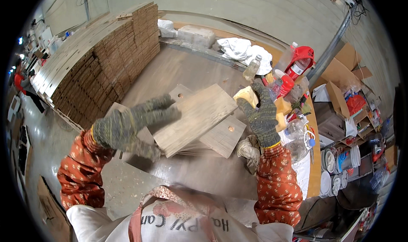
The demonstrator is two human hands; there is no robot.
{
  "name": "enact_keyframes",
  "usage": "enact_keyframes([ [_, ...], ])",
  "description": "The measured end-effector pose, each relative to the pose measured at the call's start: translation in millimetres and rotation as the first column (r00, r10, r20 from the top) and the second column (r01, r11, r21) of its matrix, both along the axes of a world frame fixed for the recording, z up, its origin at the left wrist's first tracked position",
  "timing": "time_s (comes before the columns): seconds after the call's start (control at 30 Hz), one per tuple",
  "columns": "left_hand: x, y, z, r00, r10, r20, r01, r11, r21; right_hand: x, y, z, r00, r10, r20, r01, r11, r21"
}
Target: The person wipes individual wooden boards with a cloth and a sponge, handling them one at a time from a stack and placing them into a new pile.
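Note:
My left hand (134, 123), in a grey knitted work glove, is beside the left end of a wood-grain board (196, 119). Its fingers are stretched and spread from the thumb, slightly blurred; whether they touch the board I cannot tell. That board lies aslant on other boards, one of which, a lower board (225, 135), shows a round hole near its corner. Off the board's right end, my right hand (262, 118), gloved alike, closes on a pale yellow sponge (247, 96). The sponge's lower part is hidden by the fingers.
A tall stack of boards (106, 63) stands at the far left of the worktable (178, 67). Along the right lie a crumpled rag (248, 150), yellow sponge pieces (281, 110), a murky bottle (252, 68) and white cloths (238, 49). Cardboard boxes (340, 99) stand farther right.

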State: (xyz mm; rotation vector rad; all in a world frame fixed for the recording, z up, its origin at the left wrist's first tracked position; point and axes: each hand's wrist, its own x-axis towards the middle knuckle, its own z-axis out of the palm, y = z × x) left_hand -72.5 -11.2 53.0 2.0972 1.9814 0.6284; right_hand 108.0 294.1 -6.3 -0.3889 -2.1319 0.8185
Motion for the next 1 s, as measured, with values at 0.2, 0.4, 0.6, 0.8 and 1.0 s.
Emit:
enact_keyframes([
  [0.2, 34, 49, -6, 0.906, 0.166, -0.39, -0.181, 0.983, -0.003, 25, -18, -10, 0.992, 0.104, -0.067, -0.114, 0.98, -0.165],
  [0.4, 22, 68, 10, 0.954, -0.063, -0.294, 0.049, 0.997, -0.055, 73, -44, 13, 0.989, 0.135, 0.058, -0.139, 0.988, 0.066],
  [0.6, 11, 93, -4, 0.969, -0.167, -0.182, 0.159, 0.986, -0.057, 87, -48, 12, 0.936, 0.35, 0.036, -0.352, 0.927, 0.127],
  [0.8, -1, 97, -16, 0.951, -0.237, -0.2, 0.23, 0.972, -0.057, 57, -6, 7, 0.962, 0.255, 0.1, -0.271, 0.833, 0.482],
  [1.0, 5, 99, -4, 0.91, -0.336, -0.244, 0.327, 0.942, -0.077, 32, 25, 4, 0.993, 0.115, 0.019, -0.116, 0.991, 0.06],
])
